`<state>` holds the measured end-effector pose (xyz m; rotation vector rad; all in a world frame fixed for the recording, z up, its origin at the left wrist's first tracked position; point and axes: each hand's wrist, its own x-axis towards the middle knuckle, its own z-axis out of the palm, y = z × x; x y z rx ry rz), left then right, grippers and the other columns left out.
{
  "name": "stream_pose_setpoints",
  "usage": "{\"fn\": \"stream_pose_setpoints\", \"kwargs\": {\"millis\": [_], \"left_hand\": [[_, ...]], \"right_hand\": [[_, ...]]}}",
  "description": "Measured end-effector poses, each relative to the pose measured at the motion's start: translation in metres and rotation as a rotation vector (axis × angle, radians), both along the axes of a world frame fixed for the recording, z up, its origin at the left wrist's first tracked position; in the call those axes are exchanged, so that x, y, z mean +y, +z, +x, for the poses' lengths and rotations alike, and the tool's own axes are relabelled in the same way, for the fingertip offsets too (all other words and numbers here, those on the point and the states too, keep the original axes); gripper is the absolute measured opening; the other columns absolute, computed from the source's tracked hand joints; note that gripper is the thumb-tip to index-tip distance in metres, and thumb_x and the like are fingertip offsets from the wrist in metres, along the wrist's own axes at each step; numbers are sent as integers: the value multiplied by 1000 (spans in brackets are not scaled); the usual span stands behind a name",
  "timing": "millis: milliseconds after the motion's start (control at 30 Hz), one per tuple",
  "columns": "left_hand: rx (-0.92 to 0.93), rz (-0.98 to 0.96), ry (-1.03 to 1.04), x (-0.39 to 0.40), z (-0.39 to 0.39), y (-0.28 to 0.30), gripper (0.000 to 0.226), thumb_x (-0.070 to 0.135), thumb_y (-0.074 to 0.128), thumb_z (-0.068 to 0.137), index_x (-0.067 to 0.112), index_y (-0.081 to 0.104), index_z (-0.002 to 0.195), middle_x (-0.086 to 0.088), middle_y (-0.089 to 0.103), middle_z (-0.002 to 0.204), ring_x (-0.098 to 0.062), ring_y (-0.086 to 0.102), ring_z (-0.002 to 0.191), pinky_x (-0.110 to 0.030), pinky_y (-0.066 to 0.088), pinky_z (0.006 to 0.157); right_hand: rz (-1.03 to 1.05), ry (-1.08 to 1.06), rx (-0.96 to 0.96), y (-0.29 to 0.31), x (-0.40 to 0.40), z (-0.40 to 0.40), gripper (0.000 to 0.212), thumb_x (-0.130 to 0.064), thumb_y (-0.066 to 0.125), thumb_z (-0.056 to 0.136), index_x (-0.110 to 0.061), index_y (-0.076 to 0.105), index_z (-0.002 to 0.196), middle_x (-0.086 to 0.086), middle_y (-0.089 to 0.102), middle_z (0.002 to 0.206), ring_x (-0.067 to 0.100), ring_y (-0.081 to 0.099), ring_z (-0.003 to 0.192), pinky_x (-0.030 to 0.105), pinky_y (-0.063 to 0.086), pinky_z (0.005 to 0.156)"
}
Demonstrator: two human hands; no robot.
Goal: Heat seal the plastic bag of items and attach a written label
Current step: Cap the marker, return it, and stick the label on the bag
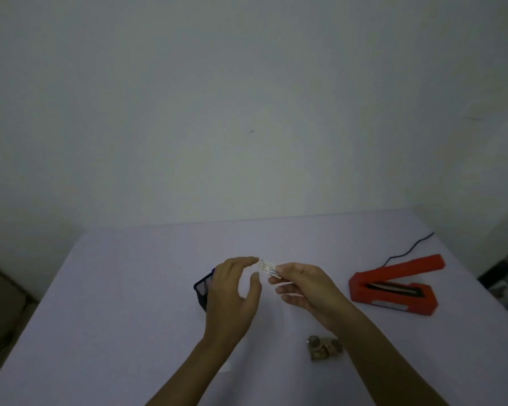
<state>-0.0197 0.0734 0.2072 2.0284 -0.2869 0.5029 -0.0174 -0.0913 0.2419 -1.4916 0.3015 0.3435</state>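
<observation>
Right hand point(302, 291) is pinching a small white label point(269, 268) by its right end, thumb and forefinger clamped on it, other fingers loosely curled below. Handwriting is showing on the label but it's too small to read. Left hand point(232, 291) is hanging open just left of it, fingers straight and relaxed, holding nothing; forefinger tip is at or just short of the label's free left end, can't tell if it's touching. Label's long axis is running left-right, tilted slightly down toward the right, held up over the middle of the table point(115, 288). The bag of items point(324, 348), a small clear pack with brownish pieces inside, is lying flat on the table near the person, below and slightly right of both hands, close under the right forearm. So the bag is lying toward the near side, and the right hand is the closer one. I'd guess the label is getting peeled or readied before going down onto the bag; the move calls for dropping toward the near edge. Red heat sealer point(393, 285) is sitting well off to the right with its arm raised, black cord point(408, 250) trailing to the far right. Dark mesh holder point(203, 288) is standing partly hidden behind the left hand. Can't tell if the bag is sealed.
</observation>
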Motion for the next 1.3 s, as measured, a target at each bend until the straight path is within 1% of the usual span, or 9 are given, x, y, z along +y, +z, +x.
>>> {"fn": "stream_pose_setpoints", "kwargs": {"millis": [100,233,500,600,700,767,933,1133,1300], "left_hand": [[252,-130,-63,-34,20,-5,14,28,64,89,33,65,102,18,67,94,0,60,93,-8,43,77],[316,-31,-121,-82,41,-32,6,23,66,89,27,69,85,15,70,81,-3,63,82,-6,43,72],[629,85,-139,-155,69,-129,8,20,65,90,20,71,84,10,69,77,-3,62,71,-9,43,62],[736,199,-137,-167,78,-170,8,22,64,89,17,70,88,9,67,79,2,58,69,-7,40,60],[839,264,-111,-171,81,-200,9,21,63,90,15,68,88,5,66,78,-8,58,68,-15,43,60],[879,319,-100,-172,77,-213,10,22,61,90,14,67,87,3,67,78,-13,60,69,-25,48,62],[917,392,-103,-168,71,-232,15,27,59,90,15,65,86,0,69,80,-17,63,73,-37,55,67],[890,404,-116,-172,78,-235,18,28,59,91,12,65,85,-3,68,80,-17,62,72,-35,53,67],[878,397,-106,-174,78,-237,16,23,61,89,9,62,81,-4,64,75,-16,56,67,-25,40,61]], "right_hand": [[-83,16,23,-10,-40,9,18,-23,58,93,-13,72,98,5,76,92,15,66,77,25,54,72],[-175,55,71,-37,-90,25,16,-22,61,91,-12,73,96,5,76,89,11,66,71,22,54,66],[-261,12,191,-147,-163,59,6,-5,69,82,-5,75,83,9,66,67,13,58,58,19,49,55],[-327,41,236,-192,-172,66,10,-4,73,77,-13,72,75,10,68,69,15,58,59,22,47,55],[-441,95,261,-227,-171,70,15,-11,76,75,-23,70,70,2,72,71,10,61,61,24,51,62],[-492,138,270,-244,-169,70,10,-15,75,76,-23,71,72,-2,72,73,10,63,66,24,51,67],[-595,182,241,-263,-164,68,3,-18,74,78,-15,73,81,-3,72,79,7,63,72,12,43,60],[-644,205,229,-264,-166,74,12,-15,76,77,-17,65,82,-10,60,71,-1,54,64,3,40,51],[-716,229,208,-265,-162,75,13,-17,76,76,-17,64,78,-5,64,71,7,59,66,11,41,53]]}}
